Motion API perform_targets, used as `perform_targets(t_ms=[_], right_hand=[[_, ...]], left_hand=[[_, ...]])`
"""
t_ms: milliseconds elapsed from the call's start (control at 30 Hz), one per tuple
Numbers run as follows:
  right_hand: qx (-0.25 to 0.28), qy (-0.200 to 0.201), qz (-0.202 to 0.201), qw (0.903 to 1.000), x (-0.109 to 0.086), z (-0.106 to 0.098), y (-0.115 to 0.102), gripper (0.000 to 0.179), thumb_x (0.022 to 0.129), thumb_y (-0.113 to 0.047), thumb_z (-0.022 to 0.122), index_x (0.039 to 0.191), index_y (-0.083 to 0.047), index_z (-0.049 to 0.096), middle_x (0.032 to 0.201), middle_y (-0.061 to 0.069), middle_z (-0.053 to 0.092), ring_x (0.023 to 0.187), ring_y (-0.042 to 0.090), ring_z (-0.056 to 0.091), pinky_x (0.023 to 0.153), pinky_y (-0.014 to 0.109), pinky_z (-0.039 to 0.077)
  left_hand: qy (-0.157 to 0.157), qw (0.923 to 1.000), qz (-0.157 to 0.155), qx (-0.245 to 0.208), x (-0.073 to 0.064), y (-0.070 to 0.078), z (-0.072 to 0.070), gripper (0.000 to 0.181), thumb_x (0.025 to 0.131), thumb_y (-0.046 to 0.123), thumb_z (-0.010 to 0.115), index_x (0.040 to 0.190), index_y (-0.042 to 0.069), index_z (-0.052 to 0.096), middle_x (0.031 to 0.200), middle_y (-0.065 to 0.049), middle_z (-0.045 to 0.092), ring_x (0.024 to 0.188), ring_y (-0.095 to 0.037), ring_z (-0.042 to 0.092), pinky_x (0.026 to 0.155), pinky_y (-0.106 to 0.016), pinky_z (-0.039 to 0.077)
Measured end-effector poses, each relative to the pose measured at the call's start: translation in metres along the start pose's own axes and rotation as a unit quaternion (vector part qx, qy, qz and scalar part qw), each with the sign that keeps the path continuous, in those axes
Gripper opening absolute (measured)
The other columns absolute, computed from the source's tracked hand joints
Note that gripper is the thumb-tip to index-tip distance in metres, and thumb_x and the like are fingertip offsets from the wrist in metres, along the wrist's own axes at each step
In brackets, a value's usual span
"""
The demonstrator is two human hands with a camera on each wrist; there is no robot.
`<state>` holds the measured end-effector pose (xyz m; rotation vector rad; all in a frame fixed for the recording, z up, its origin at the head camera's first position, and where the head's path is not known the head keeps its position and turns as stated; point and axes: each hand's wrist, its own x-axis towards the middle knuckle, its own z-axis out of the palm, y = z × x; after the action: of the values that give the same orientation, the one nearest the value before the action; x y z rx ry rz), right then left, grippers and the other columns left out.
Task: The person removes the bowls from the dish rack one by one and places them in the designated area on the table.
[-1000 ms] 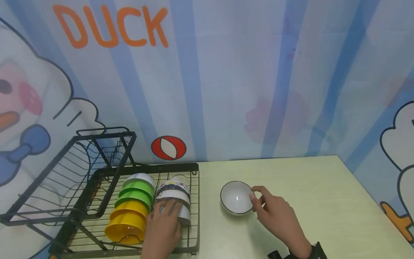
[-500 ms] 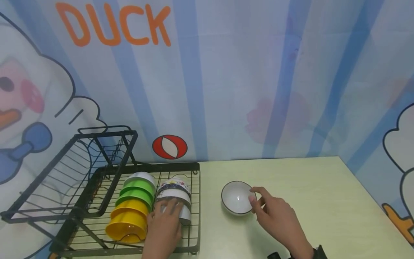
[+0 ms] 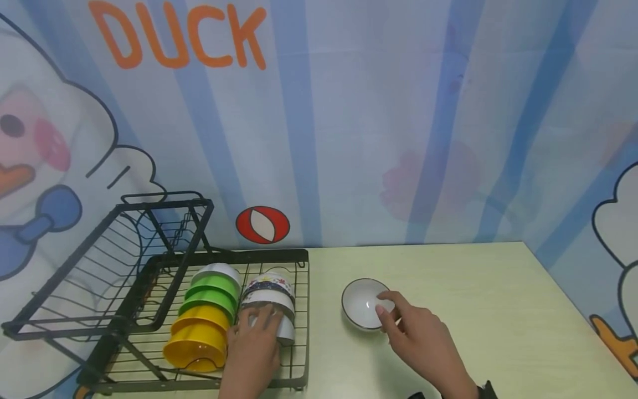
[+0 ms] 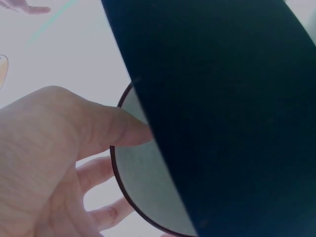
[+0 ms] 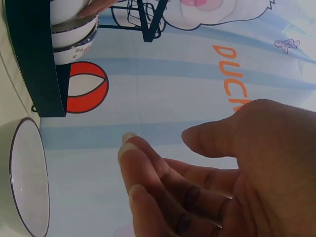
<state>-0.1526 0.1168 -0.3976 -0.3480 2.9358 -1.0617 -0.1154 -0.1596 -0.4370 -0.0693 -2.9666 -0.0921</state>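
A white bowl (image 3: 360,303) with a dark rim stands upright on the table. My right hand (image 3: 423,338) hovers at its right side, fingertips overlapping the bowl in the head view. In the right wrist view its loosely bent fingers (image 5: 143,173) stand apart from the thumb, and nothing is between them. My left hand (image 3: 251,352) grips the nearest white bowl (image 3: 286,331) of the right-hand row in the dish rack. The left wrist view shows the thumb inside that bowl's dark rim (image 4: 116,170) and fingers outside; a dark rack bar hides the rest.
The black wire dish rack (image 3: 307,310) has a raised tier (image 3: 75,271) on its left. A tilted row of yellow bowls (image 3: 194,348), green bowls (image 3: 213,288) and a white one fills its middle. Behind the left hand lean a white bowl and a flower-patterned bowl (image 3: 269,284). A printed curtain (image 3: 349,138) backs the table.
My right hand has slipped a little left, its fingertips passing from the bowl's rim to over its inside. The left hand and the bowls keep their places; the head view shifts slightly.
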Motion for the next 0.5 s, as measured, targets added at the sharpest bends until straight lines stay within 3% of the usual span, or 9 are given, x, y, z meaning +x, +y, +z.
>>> perform_targets(t_ms=[500], right_hand=[[0.013,0.012,-0.031,0.9994,-0.005,0.011,-0.019,0.022,0.1,-0.036,0.058,0.12,-0.03,0.064,0.071,-0.022,0.061,0.055,-0.003,0.048,0.055,0.02,0.04]], left_hand=[[-0.021,0.9997,-0.01,0.007,-0.001,0.0,-0.003,0.053,0.073,0.013,0.079,0.124,0.017,0.066,0.134,-0.011,0.062,0.121,-0.037,0.048,0.086,-0.064,0.049]])
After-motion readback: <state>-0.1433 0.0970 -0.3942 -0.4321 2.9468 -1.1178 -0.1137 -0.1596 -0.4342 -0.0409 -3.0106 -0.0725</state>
